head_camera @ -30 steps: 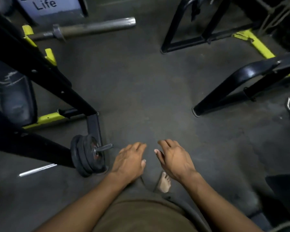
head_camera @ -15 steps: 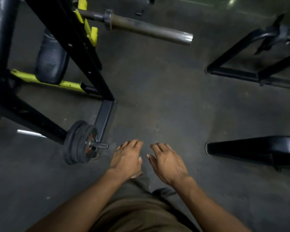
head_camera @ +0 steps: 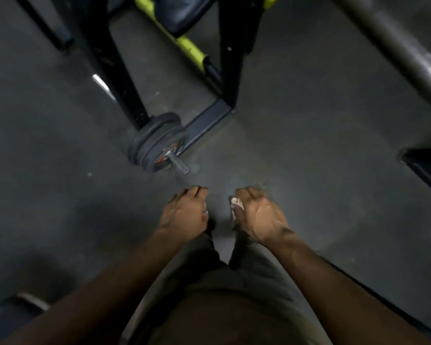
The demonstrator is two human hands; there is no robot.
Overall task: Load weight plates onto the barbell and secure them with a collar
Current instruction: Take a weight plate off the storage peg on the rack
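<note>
So, starting at the left: a dark rubbery gym floor (head_camera: 47,150) is seen from above, and a black steel rack frame (head_camera: 115,70) with a yellow-painted bar (head_camera: 189,49) is planted on it in the upper middle. A stack of small dark round weight plates (head_camera: 156,141) is threaded on a short silver storage peg (head_camera: 178,165) at the foot of that frame, sitting low, near the floor. Just below the peg, the left hand (head_camera: 184,216) is held out over the floor, fingers loosely curled, nothing gripped. The right hand (head_camera: 258,215) is held beside it with a gap between, fingers also loosely curled and empty; neither hand is touching the plates. Bare toes can be made out under the right hand, though it's blurry. Up in the top right corner, the thick grey metal barbell sleeve (head_camera: 396,46) is seen running diagonally, well apart from the plates and both hands. No plates are loaded on the visible part.
</note>
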